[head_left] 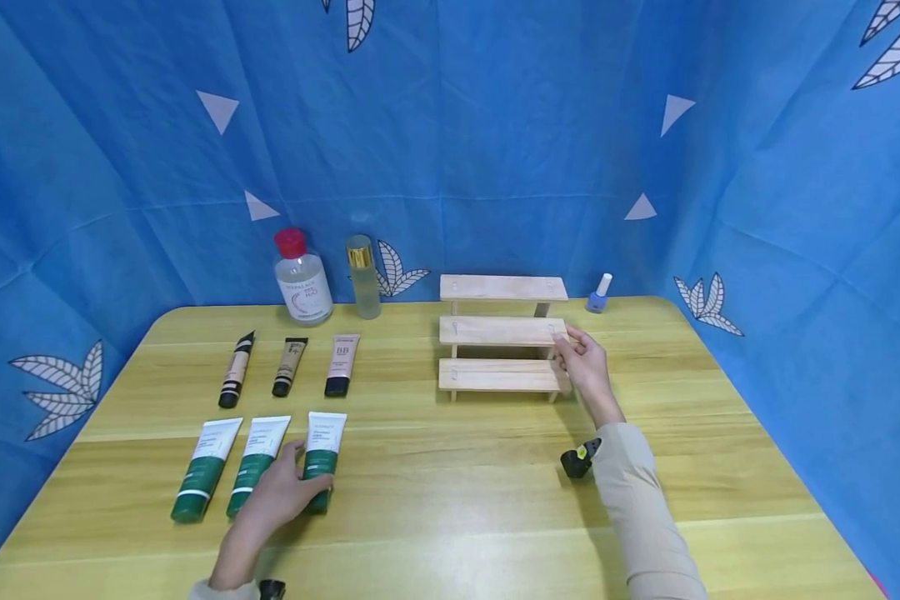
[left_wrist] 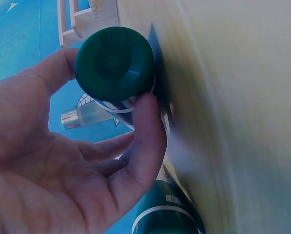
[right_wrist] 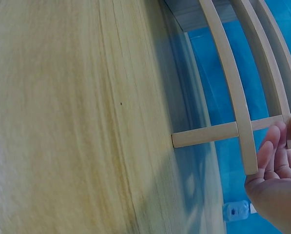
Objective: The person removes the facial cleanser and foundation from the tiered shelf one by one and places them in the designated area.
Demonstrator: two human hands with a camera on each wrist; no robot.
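My left hand (head_left: pixel 276 492) has its thumb and fingers around the rightmost green-and-white squeeze tube (head_left: pixel 324 435). In the left wrist view the tube's round green cap (left_wrist: pixel 114 63) faces the camera between thumb and fingers. Two matching tubes, a middle one (head_left: pixel 258 454) and a left one (head_left: pixel 207 467), lie to its left. With fingertips and thumb, my right hand (head_left: pixel 587 367) pinches the right end of the middle step of a three-tier wooden display stand (head_left: pixel 502 331). In the right wrist view, those fingers curl at the step's end (right_wrist: pixel 287 131).
Three small cosmetic tubes lie farther back, including a pink BB cream tube (head_left: pixel 342 358). Along the back stand a red-capped bottle (head_left: pixel 303 287), a gold-capped bottle (head_left: pixel 365 283) and a blue nail polish bottle (head_left: pixel 597 298). A blue curtain (head_left: pixel 495 150) hangs behind the wooden table (head_left: pixel 450 508).
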